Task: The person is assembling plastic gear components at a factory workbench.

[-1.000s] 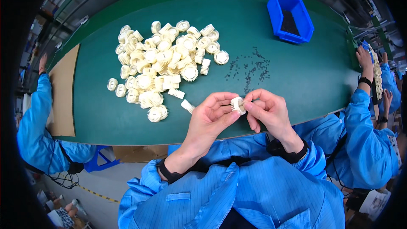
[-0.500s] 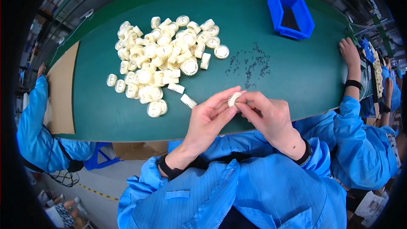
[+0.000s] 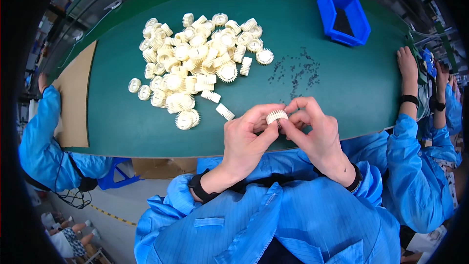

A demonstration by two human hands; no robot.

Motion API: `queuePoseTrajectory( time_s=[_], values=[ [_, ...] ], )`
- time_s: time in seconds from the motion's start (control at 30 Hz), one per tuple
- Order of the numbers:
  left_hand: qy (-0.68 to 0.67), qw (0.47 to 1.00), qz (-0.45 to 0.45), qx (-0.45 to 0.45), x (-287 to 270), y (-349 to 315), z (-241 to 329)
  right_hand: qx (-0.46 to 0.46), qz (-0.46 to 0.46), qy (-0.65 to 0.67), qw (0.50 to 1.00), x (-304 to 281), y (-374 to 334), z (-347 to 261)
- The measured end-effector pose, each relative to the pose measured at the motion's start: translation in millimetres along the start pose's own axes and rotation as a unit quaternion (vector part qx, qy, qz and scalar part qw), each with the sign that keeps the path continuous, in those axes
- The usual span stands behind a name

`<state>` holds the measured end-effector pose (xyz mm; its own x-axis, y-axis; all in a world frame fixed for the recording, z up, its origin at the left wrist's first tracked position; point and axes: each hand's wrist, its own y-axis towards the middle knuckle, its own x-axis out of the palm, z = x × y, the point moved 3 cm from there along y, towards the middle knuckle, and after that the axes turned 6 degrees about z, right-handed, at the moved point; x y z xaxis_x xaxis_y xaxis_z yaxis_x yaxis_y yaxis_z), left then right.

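Note:
A cream-white toothed gear (image 3: pixel 277 116) is held near the table's front edge between my two hands. My left hand (image 3: pixel 246 139) grips it between thumb and fingers from the left. From the right, my right hand (image 3: pixel 315 134) has its thumb and fingertips closed at the gear's lower right side; whether a small part is pinched there is hidden. Beyond my left hand lies a loose gear (image 3: pixel 225 112), at the near edge of a big pile of the same gears (image 3: pixel 198 54). Tiny black parts (image 3: pixel 295 71) are scattered on the table beyond my right hand.
The green table (image 3: pixel 342 88) carries a blue bin (image 3: pixel 361 24) with black contents at the back right. Brown cardboard (image 3: pixel 78 98) lies at the left end. A co-worker's arm (image 3: pixel 408 78) rests at the right edge; another person in blue (image 3: pixel 41 132) sits at the left.
The gear has been turned in my fingers, so its toothed rim now faces up. My right fingers have shifted to its lower side. The whole view has shifted slightly.

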<state>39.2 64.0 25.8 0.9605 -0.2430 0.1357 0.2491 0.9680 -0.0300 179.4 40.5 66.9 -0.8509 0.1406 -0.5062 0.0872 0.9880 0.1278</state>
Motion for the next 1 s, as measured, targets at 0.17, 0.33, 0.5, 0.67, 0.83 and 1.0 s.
queuePoseTrajectory(
  time_s=[0.17, 0.33, 0.5, 0.67, 0.83, 1.0],
  values=[
    [-0.002, 1.000, 0.025, -0.008, 0, 0, 4, -0.002, 0.009, -0.015, 1.000, 3, 0, -2],
    [0.284, 0.940, 0.006, 0.191, -9, 0, 37, 0.128, 0.070, 0.010, 0.989, -32, -1, 30],
    [0.518, 0.802, 0.118, 0.271, -48, -13, 46, 0.187, 0.206, -0.073, 0.958, -99, 11, 79],
    [0.549, 0.774, 0.116, 0.294, -53, -10, 34, 0.081, 0.287, -0.159, 0.941, -100, 12, 63],
    [0.535, 0.779, 0.120, 0.303, -47, -8, 34, -0.114, 0.046, -0.205, 0.971, -37, 5, 37],
    [0.289, 0.939, 0.090, 0.166, -43, -8, 38, -0.175, 0.004, -0.235, 0.956, -30, 8, 27]
  ],
)
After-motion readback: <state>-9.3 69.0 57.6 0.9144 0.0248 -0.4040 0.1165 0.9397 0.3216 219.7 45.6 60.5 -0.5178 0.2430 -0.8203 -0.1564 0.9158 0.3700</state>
